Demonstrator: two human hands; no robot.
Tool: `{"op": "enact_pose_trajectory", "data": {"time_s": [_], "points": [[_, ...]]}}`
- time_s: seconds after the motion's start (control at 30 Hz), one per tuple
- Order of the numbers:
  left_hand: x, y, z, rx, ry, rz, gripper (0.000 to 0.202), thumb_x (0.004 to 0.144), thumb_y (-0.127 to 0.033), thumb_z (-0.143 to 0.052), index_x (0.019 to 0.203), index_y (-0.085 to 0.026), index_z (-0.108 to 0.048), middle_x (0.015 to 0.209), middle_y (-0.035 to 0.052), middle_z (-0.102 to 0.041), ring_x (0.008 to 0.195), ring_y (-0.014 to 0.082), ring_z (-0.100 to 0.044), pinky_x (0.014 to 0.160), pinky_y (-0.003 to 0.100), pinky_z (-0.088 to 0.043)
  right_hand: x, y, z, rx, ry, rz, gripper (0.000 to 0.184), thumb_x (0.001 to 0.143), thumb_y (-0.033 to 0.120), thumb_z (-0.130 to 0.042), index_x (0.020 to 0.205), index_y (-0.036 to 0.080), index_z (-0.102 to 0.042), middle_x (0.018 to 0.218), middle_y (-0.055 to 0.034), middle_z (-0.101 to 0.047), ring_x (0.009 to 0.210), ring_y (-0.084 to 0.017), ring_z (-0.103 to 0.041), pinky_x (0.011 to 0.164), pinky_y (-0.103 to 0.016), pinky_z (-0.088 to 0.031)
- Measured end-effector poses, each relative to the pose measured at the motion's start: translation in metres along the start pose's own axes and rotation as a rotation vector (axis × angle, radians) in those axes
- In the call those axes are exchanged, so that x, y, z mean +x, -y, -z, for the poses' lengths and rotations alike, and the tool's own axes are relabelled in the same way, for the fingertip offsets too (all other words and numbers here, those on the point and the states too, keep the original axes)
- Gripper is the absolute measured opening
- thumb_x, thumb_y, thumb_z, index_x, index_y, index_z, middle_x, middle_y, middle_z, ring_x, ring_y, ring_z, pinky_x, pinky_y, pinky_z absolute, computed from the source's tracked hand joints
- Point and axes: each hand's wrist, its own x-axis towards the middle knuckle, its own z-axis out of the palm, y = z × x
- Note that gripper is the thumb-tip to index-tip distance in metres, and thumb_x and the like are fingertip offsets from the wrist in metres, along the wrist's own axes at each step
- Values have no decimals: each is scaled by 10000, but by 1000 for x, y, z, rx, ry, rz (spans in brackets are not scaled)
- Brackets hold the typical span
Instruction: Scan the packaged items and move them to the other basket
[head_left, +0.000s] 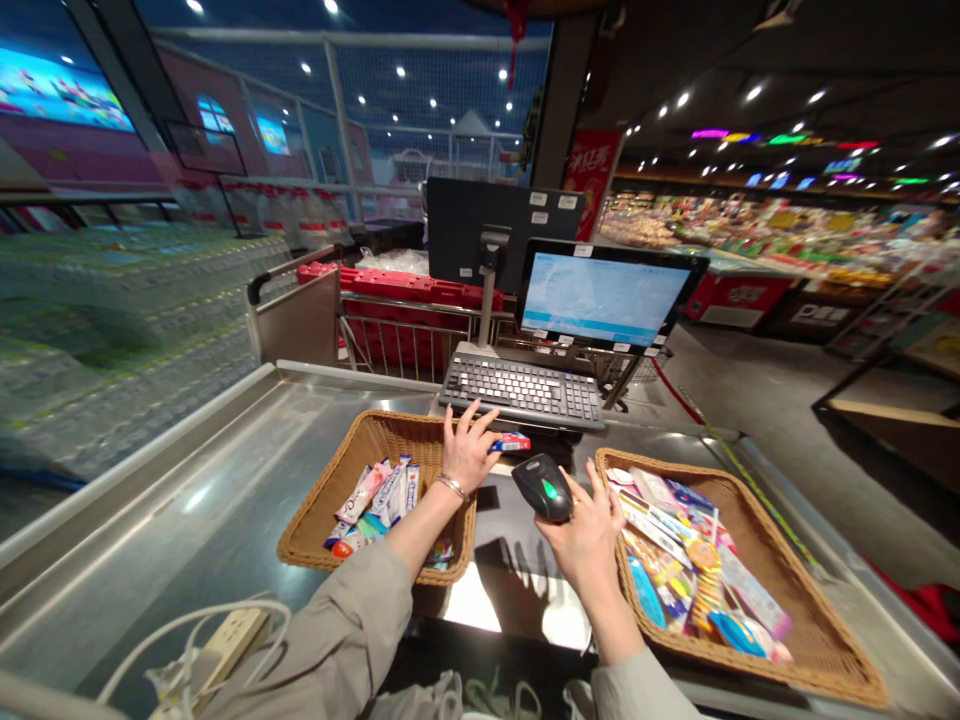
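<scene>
My left hand (468, 458) pinches a small red, white and blue packet (513, 442) over the right rim of the left wicker basket (296, 535), just in front of the keyboard. In that basket lie several wrapped candy sticks (390, 492) and other small packs. A black barcode scanner (541, 486) with a green light on top sits in my right hand (586, 535), its front end towards the packet. Beside my right wrist, the right wicker basket (832, 625) holds a heap of colourful packaged goods (697, 560).
Behind the baskets stand the keyboard (525, 388) and a lit monitor (604, 298). The metal counter (217, 480) has a raised edge on the left. A power strip (232, 635) with white cables lies at the near left. A shopping cart (405, 330) is beyond the counter.
</scene>
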Motion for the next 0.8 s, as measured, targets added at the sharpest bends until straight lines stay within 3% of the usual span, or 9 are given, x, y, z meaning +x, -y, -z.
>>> {"op": "enact_pose_trajectory", "data": {"time_s": [0.43,0.8], "points": [[5,-6,-2,-5,-21,-22,141,780,-260,-732,919,-285,-739,1362,1,-625,1379,345,-427,1164,703,-172,-2,-8,3,10,2,-36,220,727,276,-599,906,237,-721,1267,-34,-664,1388,-329,-347,1091,-561,-198],[12,-22,-12,-29,-27,-85,140,795,-309,-729,935,-303,-740,1377,-3,-612,1403,338,-395,1177,691,-130,-8,-28,7,-36,-52,-121,279,724,332,-609,966,249,-718,1230,-61,-675,1357,-324,-383,1093,-573,-210]]}}
